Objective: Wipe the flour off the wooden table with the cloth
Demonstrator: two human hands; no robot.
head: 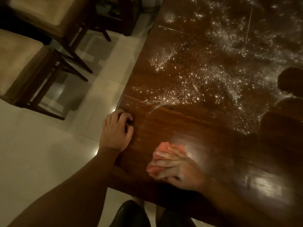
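Right hand [178, 169], spread flat, presses the pink cloth [161, 146] onto the table [229, 153].

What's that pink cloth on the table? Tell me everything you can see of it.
The cloth is salmon pink, soft-looking and bunched into a crumpled wad, blurred here. It lies on the wooden table near its close edge, short of the scattered flour. The right hand presses on it with fingers laid across the top, and cloth shows beyond the fingertips.

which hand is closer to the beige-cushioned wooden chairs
Left. The left hand rests on the dark wooden table's edge facing the beige-cushioned wooden chairs; the right hand presses the pink cloth farther in on the tabletop.
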